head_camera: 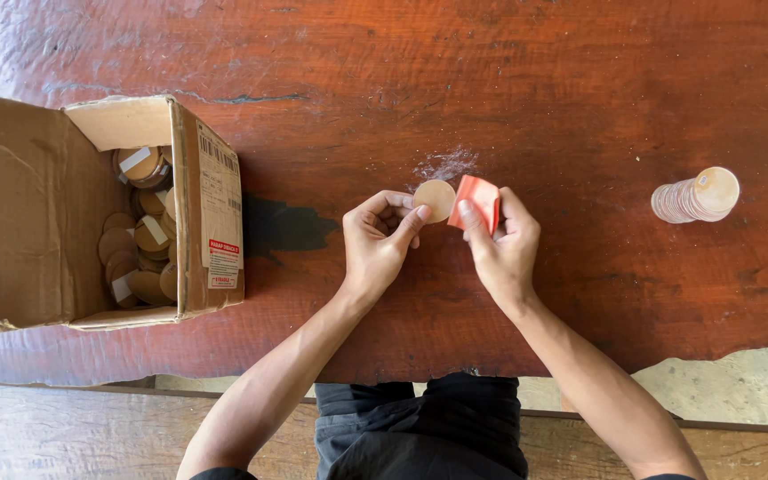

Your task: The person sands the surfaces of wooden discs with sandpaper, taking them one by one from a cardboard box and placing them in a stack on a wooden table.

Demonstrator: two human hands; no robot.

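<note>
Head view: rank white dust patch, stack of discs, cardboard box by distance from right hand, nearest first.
1. White dust patch, just above the right hand.
2. Stack of discs, far right on the table.
3. Cardboard box, far left, beyond the left hand.

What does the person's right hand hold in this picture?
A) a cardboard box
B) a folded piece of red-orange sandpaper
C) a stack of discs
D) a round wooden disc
B: the right hand pinches the folded red-orange sheet against the edge of the wooden disc, which the left hand holds.
</note>
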